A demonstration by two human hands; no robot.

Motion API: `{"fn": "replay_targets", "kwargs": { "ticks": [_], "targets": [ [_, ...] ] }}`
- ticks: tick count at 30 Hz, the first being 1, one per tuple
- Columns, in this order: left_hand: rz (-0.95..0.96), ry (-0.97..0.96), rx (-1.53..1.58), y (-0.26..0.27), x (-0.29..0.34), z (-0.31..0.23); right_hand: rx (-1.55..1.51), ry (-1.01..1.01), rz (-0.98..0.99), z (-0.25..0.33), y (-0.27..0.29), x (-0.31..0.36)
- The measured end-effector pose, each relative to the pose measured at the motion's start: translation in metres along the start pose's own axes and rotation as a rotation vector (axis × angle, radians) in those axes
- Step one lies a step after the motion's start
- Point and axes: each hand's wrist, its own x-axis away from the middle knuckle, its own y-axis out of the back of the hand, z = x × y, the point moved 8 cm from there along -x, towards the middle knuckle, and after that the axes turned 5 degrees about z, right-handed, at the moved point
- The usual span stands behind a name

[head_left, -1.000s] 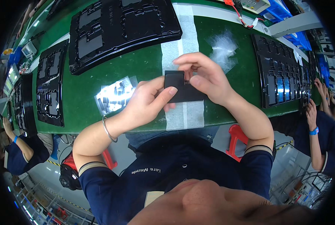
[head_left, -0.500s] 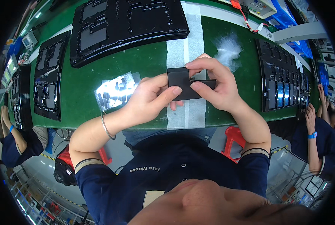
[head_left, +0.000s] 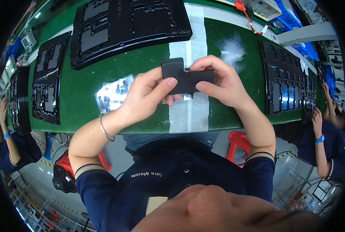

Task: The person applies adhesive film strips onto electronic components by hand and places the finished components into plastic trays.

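Both hands hold a flat black L-shaped block (head_left: pixel 182 79) over the green bench. My left hand (head_left: pixel 147 92) grips its left end, thumb on top and fingers underneath. The right end is pinched by my right hand (head_left: pixel 224 85), with the thumb on the near edge and the index finger curled by the notch at the far side. A thin shiny piece (head_left: pixel 186 97) peeks out below the block's near edge; I cannot tell whether it touches the block. Left of my left hand lie clear plastic sheets with dark strips (head_left: pixel 112 94).
A stack of black moulded trays (head_left: pixel 130 34) stands at the far left, another tray (head_left: pixel 47 77) beyond it. More black trays (head_left: pixel 284 81) sit at the right. Clear films (head_left: pixel 232 50) lie past my right hand. Whitish tape (head_left: pixel 188 120) crosses the green bench (head_left: pixel 83 77). Co-workers sit on both sides.
The block has shifted a little left and away from me, and its tilt has changed. Both hands have moved with it. The thin shiny piece now shows below its near edge.
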Motion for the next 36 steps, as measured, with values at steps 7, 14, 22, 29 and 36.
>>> {"fn": "replay_targets", "kwargs": {
  "ticks": [7, 14, 22, 29, 36],
  "targets": [
    [0.013, -0.239, -0.702, -0.009, 0.004, -0.018, 0.436, 0.198, -0.183, 0.037, 0.031, 0.006],
    [0.19, -0.406, -1.16, -0.042, 0.022, -0.004, 1.112, 0.304, -0.144, 0.049, 0.012, 0.036],
    [0.29, -0.36, -1.152, -0.03, 0.023, -0.001, 1.166, 0.251, 0.214, 0.025, -0.009, 0.055],
    [0.331, -0.322, -1.127, -0.028, 0.02, 0.003, 1.022, -0.166, 0.296, -0.012, 0.004, 0.045],
    [0.366, -0.295, -1.122, -0.025, 0.016, 0.006, 0.982, -0.181, 0.277, -0.018, 0.005, 0.044]
  ]
}}
